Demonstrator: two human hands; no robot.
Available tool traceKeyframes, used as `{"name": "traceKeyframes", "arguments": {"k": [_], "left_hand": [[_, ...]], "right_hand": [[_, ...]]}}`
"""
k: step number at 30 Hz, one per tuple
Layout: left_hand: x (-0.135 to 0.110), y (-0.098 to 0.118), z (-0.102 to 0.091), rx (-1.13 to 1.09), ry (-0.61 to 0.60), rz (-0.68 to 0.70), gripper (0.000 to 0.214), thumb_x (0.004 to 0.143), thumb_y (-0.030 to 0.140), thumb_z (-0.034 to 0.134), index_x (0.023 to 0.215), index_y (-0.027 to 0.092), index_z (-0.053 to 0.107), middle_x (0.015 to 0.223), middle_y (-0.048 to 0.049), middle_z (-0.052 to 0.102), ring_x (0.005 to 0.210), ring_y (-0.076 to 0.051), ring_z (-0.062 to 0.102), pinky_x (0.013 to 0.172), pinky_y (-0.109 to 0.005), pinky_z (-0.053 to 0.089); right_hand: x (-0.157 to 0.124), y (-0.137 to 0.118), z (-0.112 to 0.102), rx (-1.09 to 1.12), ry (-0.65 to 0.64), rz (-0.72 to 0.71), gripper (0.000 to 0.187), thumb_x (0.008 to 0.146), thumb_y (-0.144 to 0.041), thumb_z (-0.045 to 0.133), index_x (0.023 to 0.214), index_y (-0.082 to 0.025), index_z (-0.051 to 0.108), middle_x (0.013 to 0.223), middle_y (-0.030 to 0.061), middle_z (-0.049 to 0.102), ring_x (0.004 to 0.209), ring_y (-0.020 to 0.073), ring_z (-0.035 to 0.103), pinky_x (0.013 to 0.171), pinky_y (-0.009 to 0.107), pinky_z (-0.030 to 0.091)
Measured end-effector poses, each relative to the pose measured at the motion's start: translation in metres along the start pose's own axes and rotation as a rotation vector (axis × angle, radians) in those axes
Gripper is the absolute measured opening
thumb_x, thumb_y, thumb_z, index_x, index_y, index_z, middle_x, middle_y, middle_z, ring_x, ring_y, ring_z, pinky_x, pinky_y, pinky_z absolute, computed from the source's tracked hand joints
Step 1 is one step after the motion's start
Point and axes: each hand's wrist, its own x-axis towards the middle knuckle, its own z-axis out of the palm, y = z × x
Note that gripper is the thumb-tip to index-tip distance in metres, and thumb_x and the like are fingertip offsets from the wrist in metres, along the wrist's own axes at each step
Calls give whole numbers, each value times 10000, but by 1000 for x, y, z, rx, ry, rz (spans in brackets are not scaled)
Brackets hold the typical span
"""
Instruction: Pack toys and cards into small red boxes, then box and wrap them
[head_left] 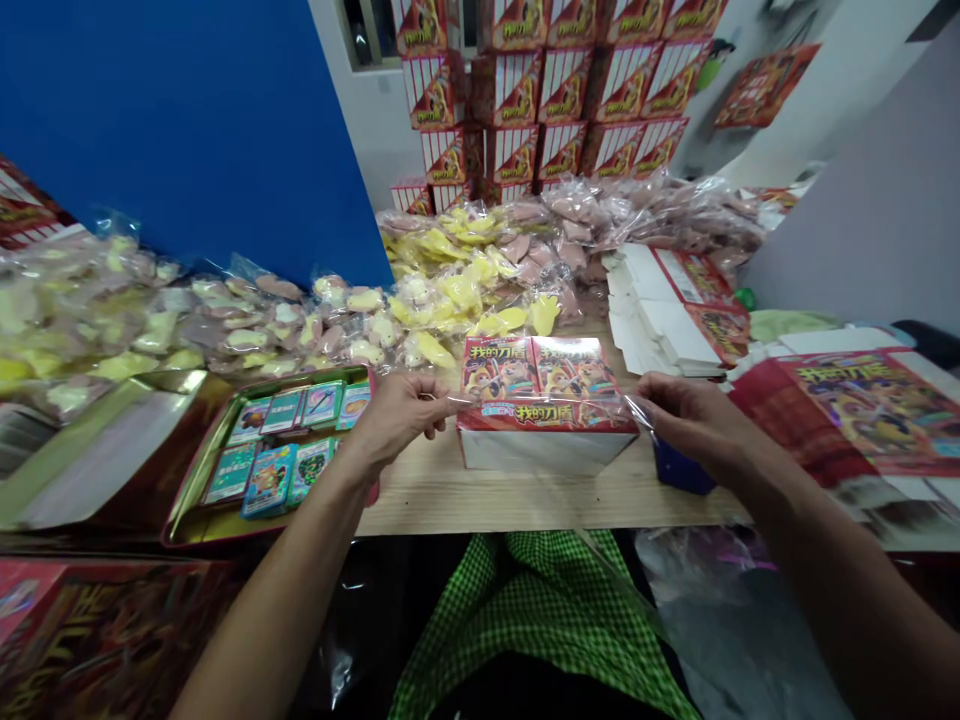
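A red and white box [547,440] with colourful printed packs [574,368] in its top stands on the wooden table in front of me. Clear plastic film [551,490] lies along its front edge and trails down toward my lap. My left hand [409,410] pinches the film at the box's left corner, thumb and forefinger together. At the right corner my right hand [679,410] pinches the film's other end. A dark blue object [681,468] sits partly hidden beneath my right hand. Left of the box is an open tin [180,510] with stacks of cards [270,480].
Bagged yellow and pink soft pieces [450,290] heap along the back. Flattened cartons [667,310] lie at the right, with a larger printed carton [877,410] nearer me. Stacked red boxes [562,90] stand against the wall, beside a blue panel [172,120].
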Motion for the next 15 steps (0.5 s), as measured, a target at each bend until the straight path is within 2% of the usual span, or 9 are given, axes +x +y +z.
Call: {"name": "traceKeyframes", "arguments": {"k": [3,7,15], "left_hand": [[2,-4,-3,25,-67,24,331,633,461,774,556,177,621,515,29,569,487,-76,474,497,-208,370],[3,-10,-7,-14,-157,23,270,661,409,767,599,172,654,557,17,602,540,-87,519,553,-216,397],[5,-13,-6,-113,-118,-10,235,651,347,772,584,162,645,572,17,607,549,-85,542,575,-216,440]], "right_hand": [[-1,1,-2,26,-39,44,644,680,-834,691,653,-198,596,588,0,521,539,127,424,480,249,317],[-4,4,-3,44,-57,37,641,717,-832,697,662,-202,594,578,-1,502,521,125,405,457,252,307],[-2,9,-1,44,-42,25,682,686,-885,665,651,-207,601,578,7,509,522,136,401,459,266,299]]}}
